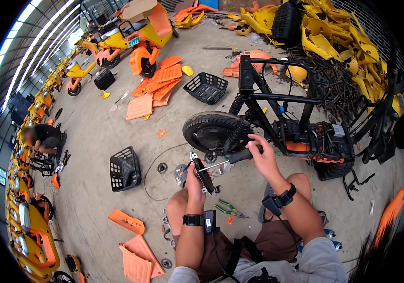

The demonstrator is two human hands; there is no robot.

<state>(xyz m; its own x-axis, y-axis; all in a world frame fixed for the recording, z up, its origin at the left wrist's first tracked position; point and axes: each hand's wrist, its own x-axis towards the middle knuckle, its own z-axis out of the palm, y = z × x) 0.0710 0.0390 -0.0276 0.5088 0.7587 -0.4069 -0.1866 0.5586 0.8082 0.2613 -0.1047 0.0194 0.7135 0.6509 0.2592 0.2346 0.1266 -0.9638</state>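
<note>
My left hand [194, 184] grips a narrow black part [204, 176] with small metal brackets at its ends, held upright above the floor between my knees; its exact kind I cannot make out. My right hand [264, 158] is at the butt of a screwdriver [240, 156] with a dark handle, its fingers partly curled and the index finger raised. The screwdriver's shaft points left, and its tip meets the black part. Below them, pliers [230, 209] with green handles lie on the floor.
Ahead to the right stands a stripped black scooter frame [277, 97] with its rear wheel [214, 133]. Black baskets [125, 169], orange panels [157, 84] and small gears [162, 168] lie about. Yellow covers [336, 35] are heaped at the back right. Another person [46, 139] crouches far left beside parked scooters.
</note>
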